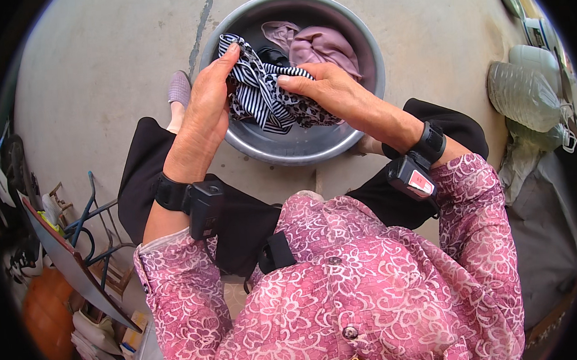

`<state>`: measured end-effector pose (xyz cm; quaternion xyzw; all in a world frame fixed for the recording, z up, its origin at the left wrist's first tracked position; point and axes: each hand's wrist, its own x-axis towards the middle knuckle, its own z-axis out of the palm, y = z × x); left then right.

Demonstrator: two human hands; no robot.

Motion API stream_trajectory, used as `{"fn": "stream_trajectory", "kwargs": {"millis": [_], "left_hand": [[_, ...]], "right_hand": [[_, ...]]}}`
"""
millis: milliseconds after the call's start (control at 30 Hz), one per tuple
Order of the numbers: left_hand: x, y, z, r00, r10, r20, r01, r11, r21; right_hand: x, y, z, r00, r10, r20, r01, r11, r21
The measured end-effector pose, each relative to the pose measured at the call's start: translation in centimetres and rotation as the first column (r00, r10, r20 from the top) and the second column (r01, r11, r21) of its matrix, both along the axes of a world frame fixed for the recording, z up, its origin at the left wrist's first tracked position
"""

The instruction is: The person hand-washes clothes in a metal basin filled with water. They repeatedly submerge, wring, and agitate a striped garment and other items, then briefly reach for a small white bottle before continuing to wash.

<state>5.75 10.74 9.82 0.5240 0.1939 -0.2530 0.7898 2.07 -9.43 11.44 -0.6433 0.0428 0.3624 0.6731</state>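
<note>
Between my hands, over a large grey metal basin [302, 156], hangs a bunched black-and-white garment [270, 94] with stripes and leopard spots. My left hand [213, 89] pinches its upper left end, thumb on top. On the other side, my right hand [325, 84] grips a striped fold between thumb and fingers. Inside the basin lies a mauve cloth [324, 48], partly behind my right hand. A smaller pale pink cloth [280, 33] rests beside it near the far wall. Something dark [273, 56] shows between them, too covered to name.
The basin stands on a concrete floor [109, 57] between my knees. At right are a clear plastic jug [524, 95] and a whitish plastic container [534, 65]. To the left, a blue metal frame [89, 217] stands near a table-like board edge [74, 257] and an orange object [50, 311].
</note>
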Motion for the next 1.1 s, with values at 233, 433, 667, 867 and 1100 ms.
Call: {"fn": "stream_trajectory", "kwargs": {"millis": [233,433,667,867,1100], "left_hand": [[0.6,1.4,-1.2,0.998,0.063,-0.003,-0.063,0.996,0.057],[0.9,1.5,-1.5,0.988,0.147,-0.041,-0.149,0.986,-0.071],[0.1,0.5,-0.5,0.997,0.080,0.017,-0.075,0.975,-0.207],[-0.2,-0.4,-0.7,0.998,0.023,0.062,-0.016,0.994,-0.112],[0.3,0.0,-0.6,0.997,-0.044,0.065,0.050,0.994,-0.099]], "right_hand": [[0.1,-0.9,-0.4,0.998,-0.027,0.062,0.020,0.994,0.111],[0.8,-1.0,-2.3,0.969,-0.174,0.174,0.190,0.979,-0.077],[1.3,-0.4,-2.0,0.638,0.213,0.740,0.322,0.799,-0.508],[0.7,0.8,-1.4,0.878,0.136,0.459,0.069,0.913,-0.401],[0.9,0.6,-1.7,0.961,0.080,0.264,0.012,0.944,-0.328]]}}
